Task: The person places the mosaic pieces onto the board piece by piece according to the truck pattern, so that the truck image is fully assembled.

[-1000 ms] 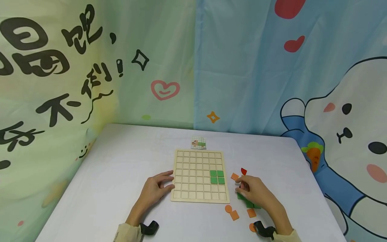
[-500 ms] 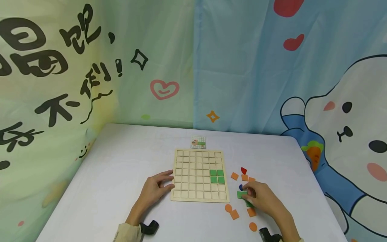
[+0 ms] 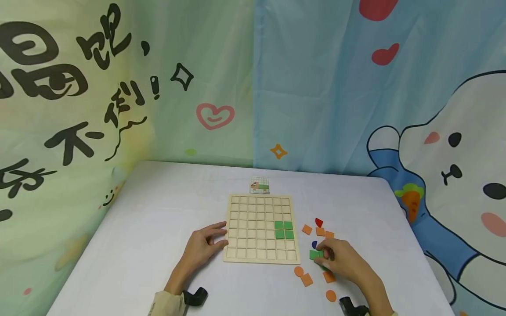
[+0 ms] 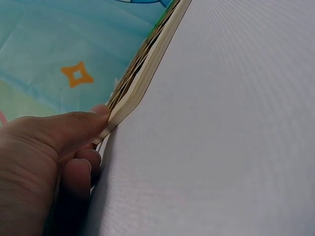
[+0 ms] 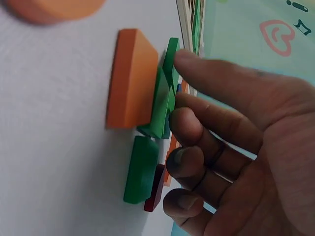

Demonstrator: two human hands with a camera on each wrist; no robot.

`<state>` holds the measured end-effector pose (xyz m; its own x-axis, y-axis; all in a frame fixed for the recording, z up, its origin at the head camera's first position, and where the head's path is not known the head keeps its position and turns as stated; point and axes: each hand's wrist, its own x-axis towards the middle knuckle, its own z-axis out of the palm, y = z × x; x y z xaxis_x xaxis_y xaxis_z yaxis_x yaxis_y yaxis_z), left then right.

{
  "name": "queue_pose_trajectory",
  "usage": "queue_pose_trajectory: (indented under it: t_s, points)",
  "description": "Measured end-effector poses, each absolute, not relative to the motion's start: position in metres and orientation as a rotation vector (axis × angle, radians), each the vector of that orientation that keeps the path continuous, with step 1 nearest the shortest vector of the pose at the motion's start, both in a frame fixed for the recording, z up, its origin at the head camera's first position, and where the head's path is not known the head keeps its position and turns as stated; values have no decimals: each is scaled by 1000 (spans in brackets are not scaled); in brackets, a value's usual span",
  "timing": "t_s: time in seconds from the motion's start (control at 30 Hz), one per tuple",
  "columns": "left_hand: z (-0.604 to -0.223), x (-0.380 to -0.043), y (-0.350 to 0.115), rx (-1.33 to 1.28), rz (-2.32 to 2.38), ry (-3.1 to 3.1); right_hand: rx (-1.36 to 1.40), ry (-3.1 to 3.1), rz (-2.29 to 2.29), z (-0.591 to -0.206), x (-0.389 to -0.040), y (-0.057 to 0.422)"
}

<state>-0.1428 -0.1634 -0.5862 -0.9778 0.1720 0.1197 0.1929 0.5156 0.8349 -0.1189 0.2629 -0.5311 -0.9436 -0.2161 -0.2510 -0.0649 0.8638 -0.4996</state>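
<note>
A square wooden grid board (image 3: pixel 253 260) lies on the white table, with several green squares (image 3: pixel 284 230) set in its right side. My left hand (image 3: pixel 205 245) rests at the board's left edge. The left wrist view shows its thumb touching the board (image 4: pixel 142 83) near a corner, the other fingers bent below. My right hand (image 3: pixel 341 256) is over the loose pieces right of the board, thumb and index finger around a green square tile (image 3: pixel 321 253). Another green square (image 3: pixel 313 255) lies beside it. More green pieces (image 5: pixel 141 169) show under the right fingers.
Orange squares (image 3: pixel 306 229) and a red piece (image 3: pixel 319 222) lie beyond the right hand, with a blue piece (image 3: pixel 314 244) near its fingertips. Orange discs (image 3: pixel 330 296) lie nearer the front. A small picture card (image 3: pixel 259 185) sits behind the board.
My right hand has shifted slightly right and toward the front, uncovering the blue piece and orange squares. The green tile at its fingertips has moved slightly. My left hand stays at the board.
</note>
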Motion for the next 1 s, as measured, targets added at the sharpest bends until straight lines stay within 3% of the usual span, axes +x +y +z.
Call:
queue_pose_trajectory:
  t_s: [1.0]
  points:
    - [-587, -143, -165, -350, -1564, -2684, -163, 2716, -736, -530, -120, 260]
